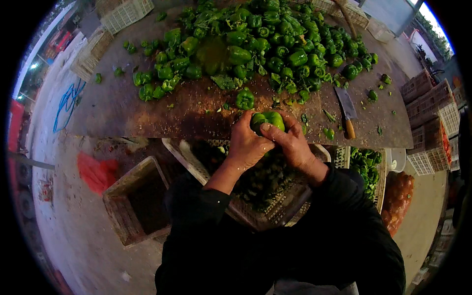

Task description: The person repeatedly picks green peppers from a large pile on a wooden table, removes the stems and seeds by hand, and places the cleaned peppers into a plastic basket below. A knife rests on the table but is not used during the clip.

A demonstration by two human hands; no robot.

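Observation:
Between my left hand [250,142] and my right hand [294,142] is a green bell pepper [272,120], gripped from both sides above the table's near edge. My right thumb lies across its near side. Just beyond my hands, another bell pepper [245,99] sits on the wooden tabletop [177,114]. Farther back rises a large heap of green bell peppers [273,44] with leaves among them. Below my hands, a plastic crate [265,217] holds dark plant scraps, partly hidden by my forearms.
To the right on the table lies a cleaver [346,107] with a wooden handle. An open crate [136,202] stands on the floor at left, near a red bag [96,173]. At right are a crate of green peppers [365,169], a filled orange sack [397,201] and stacked crates [427,110].

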